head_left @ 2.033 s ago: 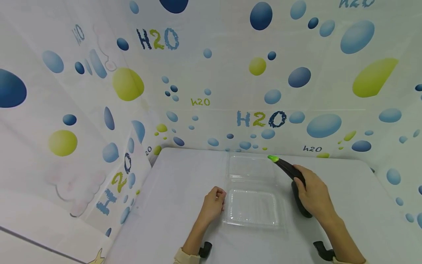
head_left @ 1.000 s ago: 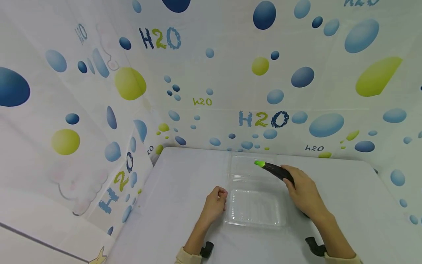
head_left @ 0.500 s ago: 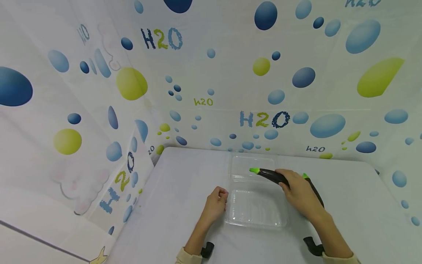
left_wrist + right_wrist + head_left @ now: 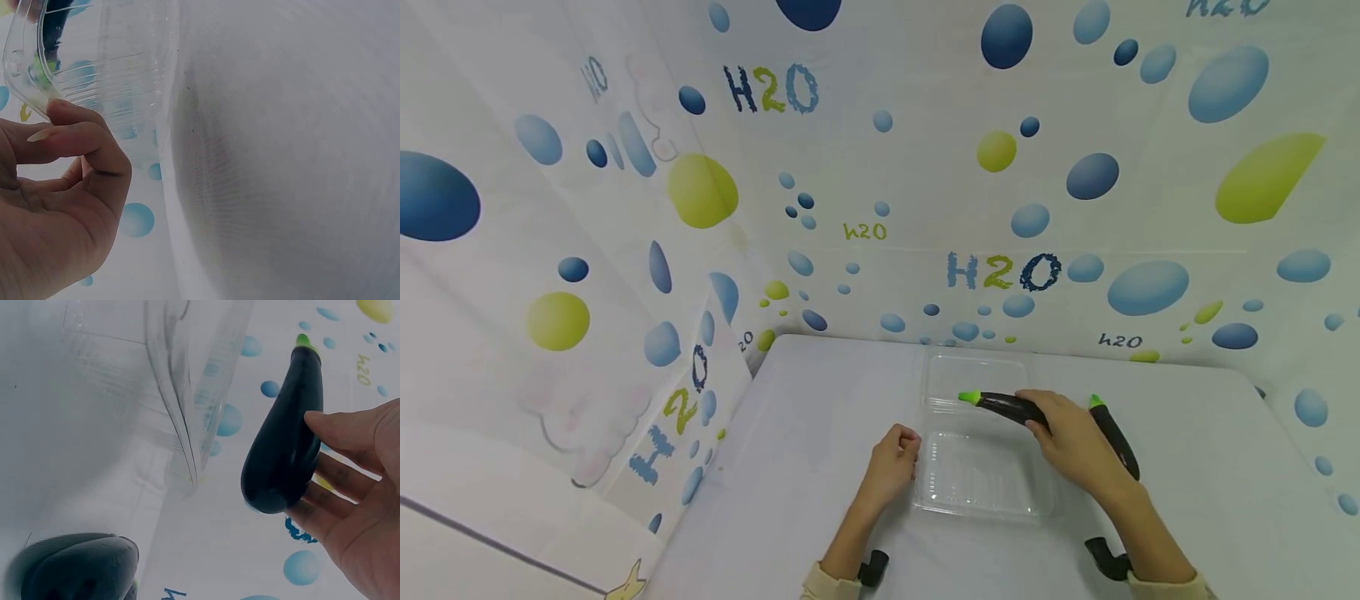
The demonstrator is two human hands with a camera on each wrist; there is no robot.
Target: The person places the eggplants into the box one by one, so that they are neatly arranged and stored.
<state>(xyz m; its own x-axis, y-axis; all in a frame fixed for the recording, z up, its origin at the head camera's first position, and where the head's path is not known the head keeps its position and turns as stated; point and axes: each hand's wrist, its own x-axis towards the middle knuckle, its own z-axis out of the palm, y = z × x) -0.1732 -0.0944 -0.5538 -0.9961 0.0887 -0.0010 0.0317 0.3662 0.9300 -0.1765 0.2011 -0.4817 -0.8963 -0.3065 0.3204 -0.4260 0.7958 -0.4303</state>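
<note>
My right hand (image 4: 1071, 442) grips a dark eggplant (image 4: 1009, 407) with a bright green stem end pointing left, held above a clear plastic clamshell box (image 4: 958, 510). In the right wrist view, thumb and fingers hold the eggplant (image 4: 284, 437) from one side. The curled fingers of my left hand (image 4: 891, 462) are at the box's left edge; in the left wrist view they pinch the rim of the box (image 4: 125, 75) near a corner. A second eggplant (image 4: 1115, 440) lies on the table to the right, just beyond the right hand.
The box's open lid (image 4: 977, 354) lies flat behind its base, near the table's far edge. A white table (image 4: 790, 467) lies under everything, bounded by a bubble-patterned curtain (image 4: 880, 167) behind and at the left. Black mounts (image 4: 874, 568) sit at both wrists.
My right hand has carried the eggplant left and lower, over the box, turning it nearer to level. The second eggplant has come into fuller view. The left hand stays at the rim.
</note>
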